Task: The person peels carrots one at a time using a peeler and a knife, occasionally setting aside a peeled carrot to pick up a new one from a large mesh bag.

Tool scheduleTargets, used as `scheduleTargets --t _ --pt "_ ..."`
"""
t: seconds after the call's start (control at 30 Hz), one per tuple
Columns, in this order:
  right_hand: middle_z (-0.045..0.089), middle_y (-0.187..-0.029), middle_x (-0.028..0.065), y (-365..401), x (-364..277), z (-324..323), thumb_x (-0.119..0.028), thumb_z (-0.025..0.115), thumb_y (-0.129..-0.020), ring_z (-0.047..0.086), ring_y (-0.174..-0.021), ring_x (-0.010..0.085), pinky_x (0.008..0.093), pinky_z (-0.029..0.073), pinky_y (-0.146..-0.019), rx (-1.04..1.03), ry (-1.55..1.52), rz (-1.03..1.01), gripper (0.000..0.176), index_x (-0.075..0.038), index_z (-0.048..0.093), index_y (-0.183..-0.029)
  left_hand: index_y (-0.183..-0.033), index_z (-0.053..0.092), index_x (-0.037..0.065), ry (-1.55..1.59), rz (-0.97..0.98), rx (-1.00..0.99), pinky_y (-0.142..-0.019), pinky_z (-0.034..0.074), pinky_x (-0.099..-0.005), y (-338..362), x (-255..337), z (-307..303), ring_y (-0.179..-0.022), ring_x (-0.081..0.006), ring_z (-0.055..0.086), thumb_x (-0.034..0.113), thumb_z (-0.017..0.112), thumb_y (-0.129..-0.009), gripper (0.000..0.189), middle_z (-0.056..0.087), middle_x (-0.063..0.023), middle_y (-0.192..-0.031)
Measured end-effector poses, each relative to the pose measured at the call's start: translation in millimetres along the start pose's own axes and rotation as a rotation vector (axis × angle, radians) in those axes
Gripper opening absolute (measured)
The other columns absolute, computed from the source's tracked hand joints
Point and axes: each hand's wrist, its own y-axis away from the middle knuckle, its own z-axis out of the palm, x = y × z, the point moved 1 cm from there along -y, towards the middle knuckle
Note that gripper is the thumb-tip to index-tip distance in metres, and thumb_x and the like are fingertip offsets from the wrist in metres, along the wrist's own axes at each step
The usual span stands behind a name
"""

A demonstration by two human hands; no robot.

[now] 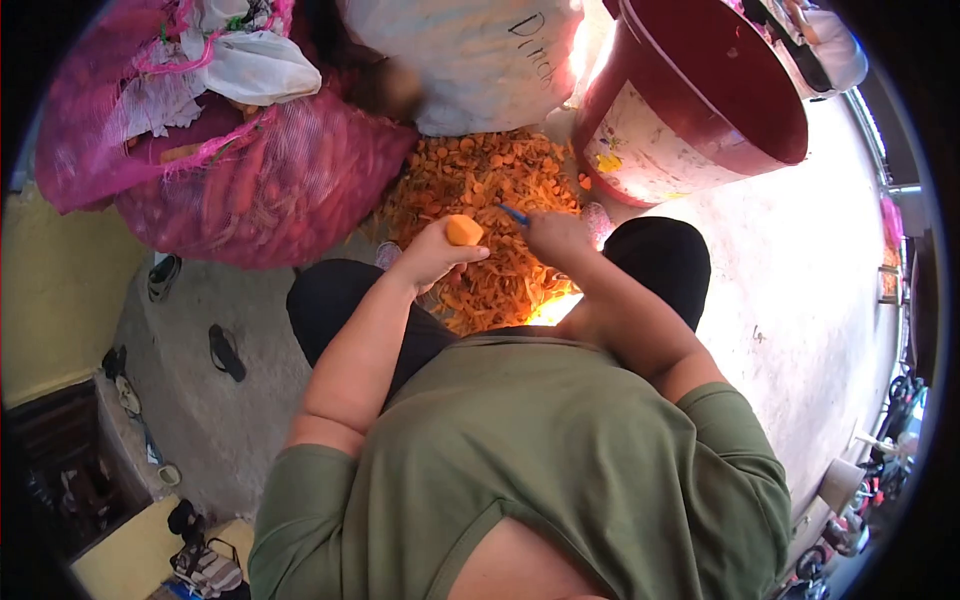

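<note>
Left hand [432, 255] curled around a carrot [464, 231] (stub upright), right hand [555, 238] at three o'clock, fingers pinching a blue peeler [513, 213].

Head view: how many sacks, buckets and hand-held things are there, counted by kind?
Pink mesh sacks: 2
White sack: 1
Red bucket: 1
Carrot in left hand: 1
Blue-handled tool in right hand: 1
Total: 6

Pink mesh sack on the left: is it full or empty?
Full: the pink mesh sack bulges, and orange carrots show through the netting.
</note>
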Motion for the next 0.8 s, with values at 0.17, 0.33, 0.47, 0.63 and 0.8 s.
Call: scheduleTargets --t 0.17,0.33,0.47,0.63,0.8 --pt "0.060 -0.074 0.0138 -5 -2 12 -0.035 0.044 -0.081 0.059 -0.069 0.0305 0.0413 0.046 -0.060 -0.074 -0.060 0.010 0.033 -0.005 0.058 -0.083 -0.110 0.042 0.001 -0.056 0.555 -0.240 -0.056 0.045 -0.0218 -45 131 58 -0.072 -0.0114 0.055 0.018 0.060 -0.077 0.041 0.055 -0.0070 -0.088" --pt "0.060 -0.077 0.0156 -5 3 -15 -0.037 0.044 -0.082 0.058 -0.072 0.0321 0.0421 0.045 -0.064 -0.069 -0.196 0.122 0.035 -0.005 0.057 -0.085 -0.110 0.044 0.001 -0.041 0.892 -0.511 -0.071 0.046 -0.0269 -11 213 107 -0.088 -0.0163 0.055 0.023 0.056 -0.081 0.038 0.053 -0.0090 -0.105" --pt "0.060 -0.072 0.0146 -8 7 -25 -0.037 0.045 -0.082 0.059 -0.069 0.0302 0.0404 0.044 -0.062 0.051 -0.387 0.227 0.035 -0.004 0.056 -0.086 -0.100 0.049 0.000 -1.112 0.537 -0.437 -0.068 0.045 -0.0285 -10 176 52 -0.079 -0.0193 0.056 0.028 0.058 -0.078 0.037 0.057 -0.0107 -0.091" --pt "0.056 -0.062 0.0087 -27 21 -22 -0.035 0.046 -0.085 0.055 -0.052 0.0170 0.0284 0.043 -0.050 0.009 -1.023 0.281 0.036 -0.001 0.055 -0.079 -0.080 0.058 -0.002 -1.549 0.105 0.344 -0.063 0.044 -0.0382 -7 151 -117 -0.072 -0.0312 0.058 0.031 0.061 -0.070 0.035 0.059 -0.0200 -0.075" --pt "0.055 -0.060 0.0097 -42 18 -32 -0.038 0.041 -0.087 0.053 -0.051 0.0183 0.0270 0.041 -0.047 -0.054 -1.799 0.309 0.037 -0.003 0.050 -0.081 -0.102 0.052 0.006 -1.808 -0.167 1.206 -0.082 0.040 -0.0434 21 163 -229 -0.099 -0.0332 0.049 0.015 0.042 -0.078 0.027 0.052 -0.0154 -0.105"
